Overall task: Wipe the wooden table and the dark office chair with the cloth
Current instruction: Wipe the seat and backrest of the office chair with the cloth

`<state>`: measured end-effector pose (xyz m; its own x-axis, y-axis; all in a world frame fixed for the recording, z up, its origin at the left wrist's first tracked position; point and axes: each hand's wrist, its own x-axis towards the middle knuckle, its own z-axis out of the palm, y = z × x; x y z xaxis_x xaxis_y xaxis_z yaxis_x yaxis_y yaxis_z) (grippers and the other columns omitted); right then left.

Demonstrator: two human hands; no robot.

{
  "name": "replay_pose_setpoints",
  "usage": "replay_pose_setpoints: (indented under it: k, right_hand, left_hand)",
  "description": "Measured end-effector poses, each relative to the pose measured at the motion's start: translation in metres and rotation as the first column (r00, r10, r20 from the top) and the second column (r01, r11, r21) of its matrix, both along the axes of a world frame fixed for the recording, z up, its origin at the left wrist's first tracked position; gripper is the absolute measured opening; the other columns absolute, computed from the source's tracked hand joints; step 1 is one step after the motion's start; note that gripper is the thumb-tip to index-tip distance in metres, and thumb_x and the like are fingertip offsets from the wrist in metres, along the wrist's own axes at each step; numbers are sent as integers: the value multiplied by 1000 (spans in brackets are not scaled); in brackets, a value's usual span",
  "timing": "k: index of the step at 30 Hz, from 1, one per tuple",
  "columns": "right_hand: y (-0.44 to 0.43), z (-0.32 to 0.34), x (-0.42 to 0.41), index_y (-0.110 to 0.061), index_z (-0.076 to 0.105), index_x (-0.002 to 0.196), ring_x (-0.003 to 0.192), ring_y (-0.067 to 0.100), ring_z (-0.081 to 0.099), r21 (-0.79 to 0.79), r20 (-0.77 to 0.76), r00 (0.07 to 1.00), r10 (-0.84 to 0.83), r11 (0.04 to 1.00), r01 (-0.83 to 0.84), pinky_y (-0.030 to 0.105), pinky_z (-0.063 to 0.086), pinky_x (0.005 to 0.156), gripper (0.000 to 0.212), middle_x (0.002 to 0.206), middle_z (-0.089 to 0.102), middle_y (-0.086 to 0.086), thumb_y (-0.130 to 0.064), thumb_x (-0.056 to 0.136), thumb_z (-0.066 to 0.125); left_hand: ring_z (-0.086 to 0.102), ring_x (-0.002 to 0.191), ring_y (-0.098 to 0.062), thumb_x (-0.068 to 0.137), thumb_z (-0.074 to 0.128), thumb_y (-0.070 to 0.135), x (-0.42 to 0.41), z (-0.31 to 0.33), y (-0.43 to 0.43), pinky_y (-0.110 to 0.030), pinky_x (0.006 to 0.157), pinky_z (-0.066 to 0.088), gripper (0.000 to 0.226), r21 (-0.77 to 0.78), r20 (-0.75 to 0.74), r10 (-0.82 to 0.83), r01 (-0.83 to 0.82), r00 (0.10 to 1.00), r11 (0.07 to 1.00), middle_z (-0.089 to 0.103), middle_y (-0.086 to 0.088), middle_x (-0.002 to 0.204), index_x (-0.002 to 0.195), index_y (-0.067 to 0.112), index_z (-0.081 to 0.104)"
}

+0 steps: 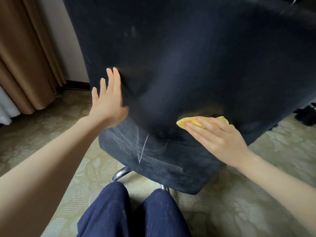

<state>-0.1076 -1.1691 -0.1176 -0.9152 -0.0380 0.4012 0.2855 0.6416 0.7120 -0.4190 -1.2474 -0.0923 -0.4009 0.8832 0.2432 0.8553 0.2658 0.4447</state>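
Fingers (pixel 110 81) of our left hand (pixel 107 106) are straight and slightly spread. The hand lies flat against the left edge of the backrest of the dark office chair (pixel 171 65) and holds nothing. Fingers (pixel 199 132) of our right hand (pixel 220 141) are likewise straight and held close together. They press the yellow cloth (pixel 183 121) flat against the lower part of the backrest, just above the point where it meets the chair seat (pixel 153 161). The cloth is bunched under the fingertips, and its edges show past them on both sides. Pale streaks cross the seat fabric. A chrome base (pixel 121 172) shows below the seat's front edge. Our knees (pixel 111 207), in dark blue trousers, are just in front of the chair. A brown curtain (pixel 25 57) hangs to the left of the chair, well apart from it. Patterned carpet (pixel 256 194) lies beneath the chair.
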Motion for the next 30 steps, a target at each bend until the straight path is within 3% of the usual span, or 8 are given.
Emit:
replay_pose_setpoints:
  k: [4, 7, 13, 17, 20, 23, 26, 30]
  right_hand:
    - [-4, 51, -14, -9, 67, 121, 114, 24, 62, 178, -155, 987, 34, 984, -6, 36, 44, 97, 33, 125, 64, 1, 1, 90, 60]
    - [-4, 66, -32, -11, 67, 120, 117, 23, 53, 244, -275, 957, 87, 970, -18, 35, 43, 96, 35, 124, 65, 1, 4, 90, 60]
    - [4, 33, -57, -15, 61, 127, 120, 19, 44, 260, -415, 909, 44, 963, 72, 32, 40, 95, 40, 126, 63, -3, 1, 90, 60]
    - [9, 2, -65, -17, 59, 130, 121, 17, 44, 213, -377, 926, 31, 976, 55, 31, 43, 96, 40, 128, 61, -6, -5, 92, 56]
    - [12, -16, -66, -18, 61, 128, 123, 16, 42, 172, -320, 947, 0, 983, 58, 31, 36, 99, 41, 131, 58, -6, -5, 93, 45]
    - [9, -38, -62, -17, 62, 128, 125, 15, 39, 105, -222, 975, -30, 993, 54, 30, 33, 104, 45, 132, 59, -6, -7, 87, 46]
    - [6, -62, -55, -13, 62, 127, 125, 15, 40, -52, -142, 990, -10, 999, 3, 31, 41, 101, 41, 133, 58, -1, -4, 92, 43]
    - [5, -77, -28, -9, 63, 125, 125, 19, 52, -130, 119, 993, 21, 992, -5, 33, 46, 100, 37, 136, 56, 1, -6, 89, 56]
  left_hand:
    - [-9, 145, -30, 85, 54, 12, 17, 5, -1, -50, 115, -1, 91, 97, -34, 87, -83, 996, 992, -15, -10, 158, 149, 6, -9]
    - [-8, 145, -31, 82, 55, 10, 34, -1, -5, -49, 115, 1, 92, 204, -80, 39, -22, 996, 979, -16, -12, 157, 150, 7, -8]
    - [-10, 146, -20, 77, 53, -1, 55, -27, -7, -41, 116, -4, 98, 268, 73, -94, 71, 993, 961, -18, -6, 158, 150, 12, -11]
    - [-8, 146, -19, 79, 52, -2, 51, -39, -1, -40, 116, -4, 99, 213, 167, -108, 71, 980, 974, -18, -6, 158, 148, 12, -18]
    - [-7, 146, -23, 81, 51, -4, 53, -40, 4, -44, 119, 3, 99, 203, 219, -150, 105, 964, 974, -17, -6, 158, 147, 12, -22]
    - [-9, 146, -23, 82, 49, -4, 56, -42, 5, -43, 119, 2, 98, 189, 204, -162, 123, 966, 974, -19, -6, 157, 146, 12, -23]
    - [-10, 146, -25, 82, 48, -4, 55, -44, 4, -43, 117, 2, 97, 168, 176, -167, 137, 970, 976, -23, -5, 156, 147, 14, -22]
    - [-7, 146, -28, 80, 50, -5, 50, -44, 3, -48, 118, 8, 99, 127, 159, -189, 170, 969, 977, -22, -6, 157, 147, 14, -21]
